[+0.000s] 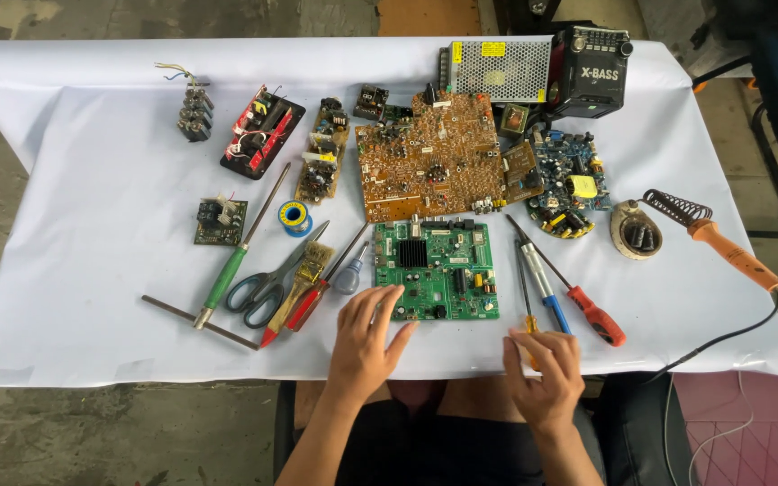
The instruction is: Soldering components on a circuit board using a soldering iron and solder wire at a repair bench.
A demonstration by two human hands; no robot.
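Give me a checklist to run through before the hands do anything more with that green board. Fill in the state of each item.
1. Left hand on green circuit board: ok, fingertips touch its near left corner.
2. Right hand on yellow-handled screwdriver: ok, fingers over its handle.
3. Board flat on white table cover: ok.
4. Soldering iron parked in its stand: ok, away from both hands.
5. Iron hot or cold: cannot tell.
6. Scissors closed: ok.

Lighting even, bright, diffuse daylight. White tabletop [92, 270] cover well exposed, no glare. Shadows soft and short beneath tools. Focus sharp across centre; mild wide-angle bowing along upper frame edge.
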